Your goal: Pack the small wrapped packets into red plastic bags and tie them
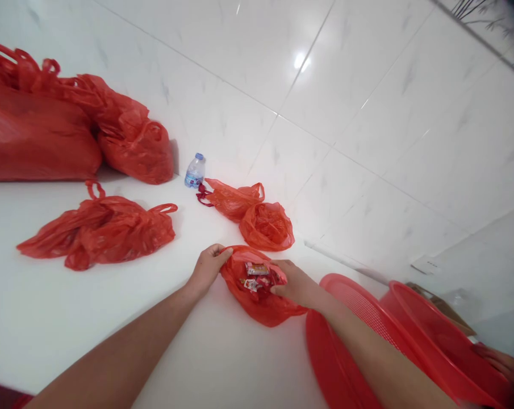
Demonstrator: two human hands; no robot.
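A red plastic bag (269, 315) lies on the white table with its mouth spread. Inside it are several small wrapped sweets (257, 278), red and gold, printed too small to read. My left hand (212, 264) pinches the bag's left rim between thumb and fingers. On the opposite side, my right hand (293, 281) is closed on the rim, its thumb over the inside of the bag and its other fingers partly hidden behind the plastic.
Red plastic bags (267, 224) and a small water bottle (195, 172) stand near the tiled wall. A crumpled red bag (112, 230) lies left, with large filled bags (35, 133) behind. Red plastic baskets (363, 307) crowd the right; another person's hand (501, 363) touches one.
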